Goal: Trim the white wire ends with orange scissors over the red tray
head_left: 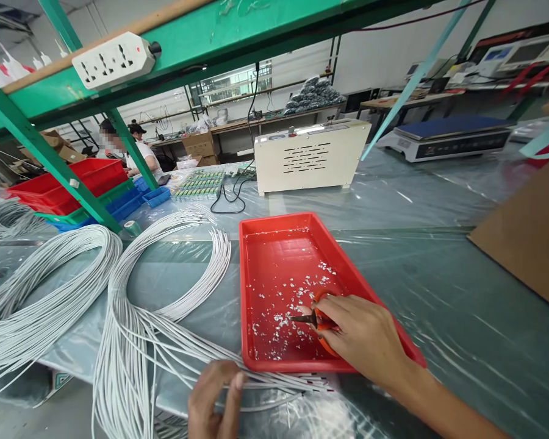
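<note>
My right hand [366, 329] is closed round the orange handles of scissors [304, 318], held over the red tray [244, 292] with their dark tips pointing left. Small pale clippings [279, 323] lie scattered on the tray's floor. At the bottom edge, my left hand [215, 396] is curled, thumb and fingertips close together beside a bundle of thin white cables [196, 344]. Whether a cable is pinched between them I cannot make out. The loose cable ends [318, 383] stretch rightward along the tray's near edge.
Another white cable coil [41, 286] lies at left. Beyond the tray stand a cream metal box [306, 158] and a scale [448, 137]. A cardboard piece [526, 225] is at right. A green frame [59, 164] crosses above stacked bins [77, 180]; people sit behind.
</note>
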